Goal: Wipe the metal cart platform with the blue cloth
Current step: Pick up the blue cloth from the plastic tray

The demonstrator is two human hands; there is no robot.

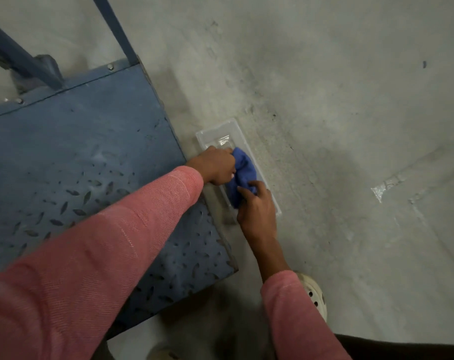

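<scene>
Bunching the blue cloth (242, 172) over a clear tray (218, 131) on the floor (337, 100); left hand (216, 165) and right hand (257, 207) each have a grip curled round it; metal cart platform (77, 152) just beside.

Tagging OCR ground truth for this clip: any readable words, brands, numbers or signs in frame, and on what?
None readable in this view.
Cart platform: tread marks and bolts only, no lettering.
Clear tray: moulded patch on its floor, too blurred to tell if it is text.
Blue cloth, gripped by left hand and right hand: no tag showing.
Shoe: holes only, no brand showing.
</scene>
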